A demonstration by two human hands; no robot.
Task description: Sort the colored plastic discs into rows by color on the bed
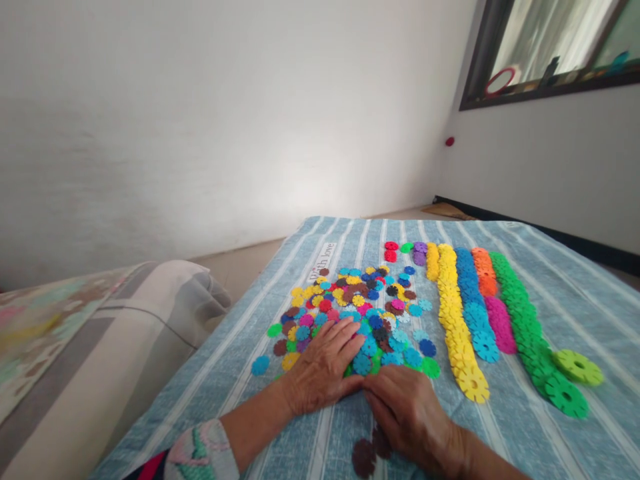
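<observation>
A loose pile of several small plastic snowflake discs (pixel 350 300) in many colours lies on a blue striped cloth (pixel 575 300). My left hand (pixel 323 367) lies flat on the near edge of the pile, fingers stretched out over blue and green discs. Just right of it, my right hand (pixel 407 413) is curled palm down on the cloth, its fingertips hidden beneath it, touching the left hand. Two dark brown discs (pixel 367 453) lie by its near side. To the right run sorted rows of discs: yellow (pixel 457 320), blue (pixel 473 303), orange (pixel 484 270), pink (pixel 500 323) and green (pixel 525 327).
A light green disc (pixel 579 367) lies at the near end of the green row. A rolled pale blanket (pixel 150 327) sits at the left, beside the cloth's edge. A white wall stands behind, with bare floor below it. A dark-framed window (pixel 550 53) is at the upper right.
</observation>
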